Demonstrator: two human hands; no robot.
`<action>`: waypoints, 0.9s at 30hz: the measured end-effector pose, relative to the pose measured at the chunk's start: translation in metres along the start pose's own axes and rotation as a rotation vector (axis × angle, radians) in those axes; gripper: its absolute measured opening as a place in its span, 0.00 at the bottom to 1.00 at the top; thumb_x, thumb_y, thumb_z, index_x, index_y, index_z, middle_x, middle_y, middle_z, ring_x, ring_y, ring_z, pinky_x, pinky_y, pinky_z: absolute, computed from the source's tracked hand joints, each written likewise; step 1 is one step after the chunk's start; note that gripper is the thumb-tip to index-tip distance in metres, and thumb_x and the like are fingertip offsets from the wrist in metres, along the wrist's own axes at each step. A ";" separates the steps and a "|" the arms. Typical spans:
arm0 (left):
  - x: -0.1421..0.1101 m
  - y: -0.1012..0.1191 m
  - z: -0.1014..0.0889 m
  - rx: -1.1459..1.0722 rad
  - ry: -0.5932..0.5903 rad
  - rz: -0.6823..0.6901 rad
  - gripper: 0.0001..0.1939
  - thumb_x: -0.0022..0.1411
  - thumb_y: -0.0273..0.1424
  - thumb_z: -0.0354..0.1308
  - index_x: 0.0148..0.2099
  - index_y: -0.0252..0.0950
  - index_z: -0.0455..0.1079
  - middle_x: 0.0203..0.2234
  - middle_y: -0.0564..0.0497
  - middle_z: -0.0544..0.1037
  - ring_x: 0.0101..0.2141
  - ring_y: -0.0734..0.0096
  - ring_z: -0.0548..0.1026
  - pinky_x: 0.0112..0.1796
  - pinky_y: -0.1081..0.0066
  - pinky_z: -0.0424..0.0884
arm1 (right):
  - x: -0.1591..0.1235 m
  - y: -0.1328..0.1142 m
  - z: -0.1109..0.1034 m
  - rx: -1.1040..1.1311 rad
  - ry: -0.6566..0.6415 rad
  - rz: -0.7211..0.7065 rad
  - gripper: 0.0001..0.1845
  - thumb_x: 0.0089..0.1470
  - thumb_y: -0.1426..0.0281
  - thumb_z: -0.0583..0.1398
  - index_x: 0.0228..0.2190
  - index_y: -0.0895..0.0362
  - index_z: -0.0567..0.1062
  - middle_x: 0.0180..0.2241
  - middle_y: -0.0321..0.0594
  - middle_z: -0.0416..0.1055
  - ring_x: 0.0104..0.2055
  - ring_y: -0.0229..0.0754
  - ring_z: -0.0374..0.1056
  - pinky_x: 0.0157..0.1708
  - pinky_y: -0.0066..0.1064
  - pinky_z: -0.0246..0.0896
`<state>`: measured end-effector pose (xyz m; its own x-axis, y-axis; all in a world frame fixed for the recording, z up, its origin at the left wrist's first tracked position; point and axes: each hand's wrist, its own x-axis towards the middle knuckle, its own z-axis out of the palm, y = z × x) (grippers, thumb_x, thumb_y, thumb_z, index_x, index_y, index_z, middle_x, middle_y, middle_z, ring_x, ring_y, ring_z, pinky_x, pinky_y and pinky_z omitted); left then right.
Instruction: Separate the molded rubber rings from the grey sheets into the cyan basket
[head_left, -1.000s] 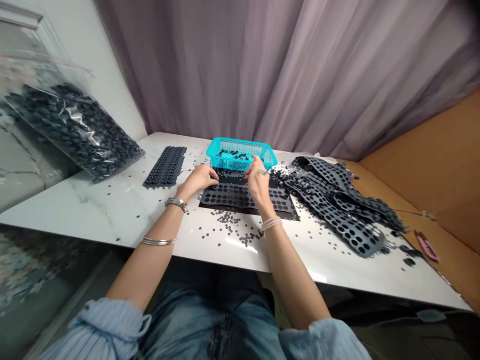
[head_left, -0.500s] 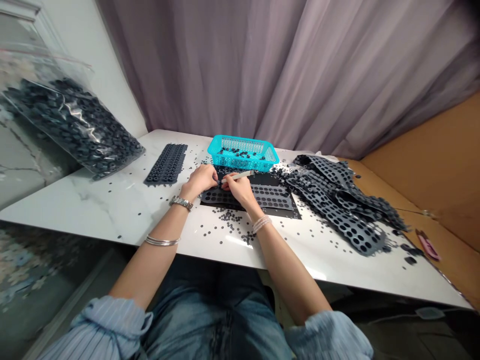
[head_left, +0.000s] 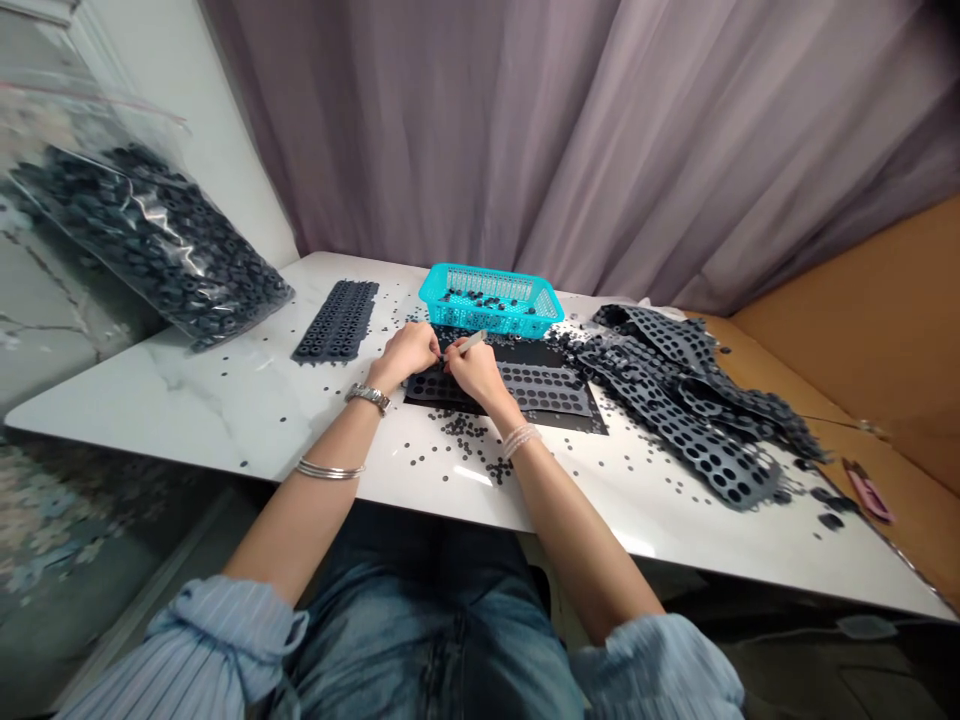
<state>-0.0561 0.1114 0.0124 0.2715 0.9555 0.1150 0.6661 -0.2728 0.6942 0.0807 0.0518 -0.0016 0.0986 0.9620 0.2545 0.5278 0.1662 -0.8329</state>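
Note:
My right hand (head_left: 474, 372) is closed round a pale, pen-like tool (head_left: 475, 341), whose back end sticks up past the knuckles. Its tip is hidden by the fingers. Close beside it, my left hand (head_left: 409, 350) is closed in a pinch; what its fingertips hold is too small to make out. Both hands are over the left part of a dark grey rubber sheet (head_left: 547, 385) with rows of round holes or discs. Under that sheet lies a black mat (head_left: 598, 422). Small black discs (head_left: 457, 425) are scattered in front of it.
A turquoise basket (head_left: 491, 322) with black pieces stands behind the mat. Another rubber sheet (head_left: 337, 320) lies left; punched sheets (head_left: 675, 420) are heaped right. A clear bag of black parts (head_left: 165, 250) stands far left. A pink-handled tool (head_left: 870, 492) lies at the right edge.
The pale tool is tilted more steeply than before, and my fingertips have shifted slightly. The whole view has moved a little; both hands stay over the same part of the sheet.

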 end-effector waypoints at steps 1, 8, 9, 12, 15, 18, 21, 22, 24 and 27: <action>0.001 -0.001 -0.003 -0.053 -0.001 -0.015 0.06 0.41 0.20 0.66 0.21 0.36 0.76 0.15 0.53 0.70 0.25 0.71 0.69 0.30 0.73 0.64 | 0.001 -0.001 0.000 0.004 0.002 0.003 0.11 0.50 0.76 0.55 0.20 0.55 0.72 0.23 0.43 0.75 0.39 0.49 0.74 0.45 0.34 0.64; 0.008 -0.011 -0.015 -0.420 -0.012 -0.122 0.04 0.53 0.28 0.65 0.31 0.33 0.74 0.12 0.60 0.58 0.14 0.83 0.53 0.17 0.77 0.49 | 0.002 0.008 0.000 0.132 0.005 0.048 0.09 0.51 0.73 0.56 0.23 0.56 0.74 0.22 0.41 0.75 0.35 0.46 0.75 0.39 0.33 0.69; 0.008 -0.011 -0.014 -0.446 -0.019 -0.129 0.05 0.52 0.28 0.66 0.30 0.32 0.73 0.12 0.60 0.58 0.14 0.84 0.53 0.16 0.77 0.48 | 0.003 0.010 0.001 0.161 0.008 0.058 0.08 0.51 0.72 0.55 0.24 0.56 0.74 0.23 0.40 0.75 0.34 0.45 0.75 0.36 0.33 0.70; 0.008 -0.011 -0.008 -0.467 -0.042 -0.136 0.06 0.50 0.28 0.67 0.29 0.32 0.74 0.12 0.60 0.57 0.13 0.84 0.52 0.16 0.78 0.47 | 0.005 0.015 0.000 0.249 0.036 0.091 0.09 0.52 0.69 0.55 0.29 0.57 0.75 0.25 0.40 0.76 0.30 0.41 0.75 0.30 0.30 0.72; 0.005 -0.010 -0.009 -0.414 -0.055 -0.114 0.05 0.50 0.28 0.66 0.31 0.33 0.77 0.10 0.61 0.56 0.13 0.83 0.52 0.17 0.77 0.48 | 0.006 0.017 -0.002 0.307 0.089 0.109 0.11 0.52 0.67 0.54 0.31 0.58 0.74 0.28 0.41 0.77 0.30 0.40 0.75 0.27 0.28 0.71; 0.000 -0.008 -0.016 -0.323 -0.032 -0.077 0.05 0.47 0.27 0.67 0.31 0.36 0.79 0.09 0.60 0.57 0.15 0.80 0.55 0.18 0.76 0.51 | 0.006 0.016 -0.004 0.332 0.144 0.101 0.12 0.52 0.65 0.53 0.30 0.58 0.74 0.27 0.41 0.76 0.30 0.41 0.74 0.27 0.28 0.71; -0.003 -0.007 -0.022 -0.222 -0.002 -0.046 0.06 0.43 0.24 0.67 0.28 0.37 0.78 0.10 0.58 0.62 0.18 0.76 0.62 0.21 0.75 0.56 | 0.005 0.014 -0.003 0.351 0.158 0.068 0.13 0.52 0.64 0.53 0.30 0.58 0.75 0.25 0.40 0.75 0.30 0.41 0.74 0.29 0.29 0.71; -0.004 -0.007 -0.022 -0.187 0.003 -0.039 0.06 0.42 0.24 0.68 0.27 0.37 0.78 0.10 0.58 0.64 0.20 0.75 0.64 0.22 0.75 0.58 | 0.005 0.012 -0.001 0.359 0.151 0.052 0.13 0.53 0.64 0.54 0.29 0.57 0.75 0.25 0.39 0.75 0.30 0.40 0.74 0.30 0.29 0.71; -0.005 -0.006 -0.020 -0.113 0.010 -0.030 0.06 0.41 0.24 0.68 0.26 0.38 0.78 0.11 0.57 0.66 0.22 0.72 0.67 0.25 0.74 0.60 | 0.005 0.009 0.002 0.377 0.128 0.020 0.13 0.53 0.63 0.54 0.29 0.57 0.75 0.26 0.39 0.75 0.30 0.39 0.74 0.33 0.29 0.70; -0.004 -0.005 -0.014 -0.003 0.018 -0.025 0.07 0.39 0.24 0.67 0.26 0.37 0.78 0.13 0.55 0.68 0.25 0.68 0.70 0.29 0.72 0.63 | 0.006 0.003 0.010 0.414 0.092 -0.010 0.13 0.55 0.63 0.53 0.31 0.57 0.74 0.28 0.38 0.76 0.31 0.38 0.74 0.36 0.30 0.70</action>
<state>-0.0709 0.1104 0.0184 0.2422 0.9639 0.1105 0.6702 -0.2486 0.6993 0.0743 0.0603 -0.0080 0.1796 0.9398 0.2909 0.1480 0.2665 -0.9524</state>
